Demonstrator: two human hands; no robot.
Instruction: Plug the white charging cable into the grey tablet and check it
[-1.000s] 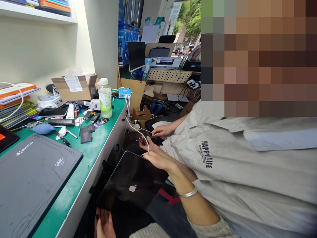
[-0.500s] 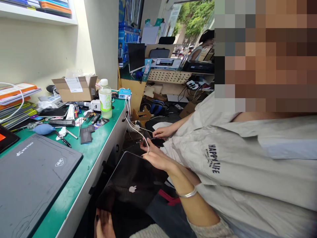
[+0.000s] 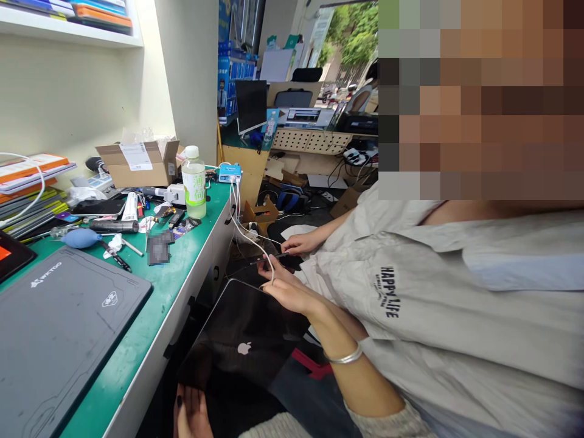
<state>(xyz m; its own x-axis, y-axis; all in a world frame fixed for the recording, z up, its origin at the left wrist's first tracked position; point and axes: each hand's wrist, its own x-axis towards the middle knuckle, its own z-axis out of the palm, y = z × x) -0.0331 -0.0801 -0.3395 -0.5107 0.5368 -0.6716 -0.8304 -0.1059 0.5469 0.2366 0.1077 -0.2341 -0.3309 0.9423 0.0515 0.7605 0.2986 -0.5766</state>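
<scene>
A glossy black tablet (image 3: 228, 340) with a pale apple logo lies tilted over my lap. My left hand (image 3: 194, 413) grips its lower-left corner, fingers bent at the edge and dark polish on a nail. At the upper edge is my right hand (image 3: 289, 297), a silver bangle on the wrist. Its fingers are closed around the end of a white cable (image 3: 259, 244) where it meets the tablet; the plug is hidden. This cable runs up to a blue-and-white charging hub (image 3: 230, 173) on the bench.
Beside me, a person in a grey shirt (image 3: 424, 286) holds a dark phone (image 3: 276, 258) with both hands. The green bench (image 3: 132, 334) carries a closed grey laptop (image 3: 59, 340), a drink bottle (image 3: 194, 188), a blue air blower (image 3: 81, 238), small tools and an open cardboard box (image 3: 141, 167).
The neighbouring person has leaned slightly to the left, and the phone in their hands has tilted a little. My hands, the tablet and the cable stay in place.
</scene>
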